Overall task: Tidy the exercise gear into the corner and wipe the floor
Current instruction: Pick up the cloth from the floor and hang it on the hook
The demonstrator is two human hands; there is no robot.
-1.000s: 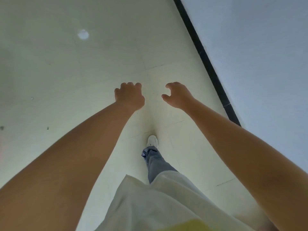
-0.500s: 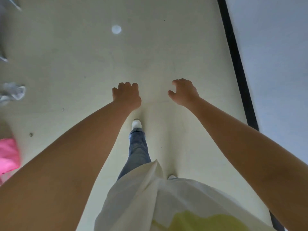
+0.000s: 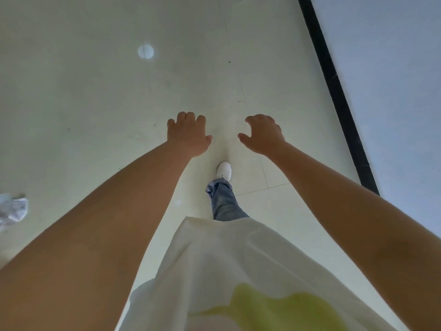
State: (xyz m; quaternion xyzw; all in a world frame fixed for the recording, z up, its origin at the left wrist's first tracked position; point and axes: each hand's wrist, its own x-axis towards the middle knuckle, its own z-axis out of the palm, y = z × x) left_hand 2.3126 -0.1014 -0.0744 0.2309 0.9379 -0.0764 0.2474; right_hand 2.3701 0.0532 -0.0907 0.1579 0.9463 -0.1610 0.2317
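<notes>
Empty grip; crumpled cloth [image 3: 13, 207] leftward

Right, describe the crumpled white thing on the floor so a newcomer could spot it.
Start from the pale floor and go to the picture's left edge, left of the left forearm. The crumpled white thing lies there, partly cut off; unlike the flat round light spot farther ahead, it is wrinkled and lumpy.

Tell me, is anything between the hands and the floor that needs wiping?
Nothing visible. The left hand and right hand hang empty above the pale tiled floor; only a white shoe steps below, nearer the body. No cloth or gear is held.
</notes>
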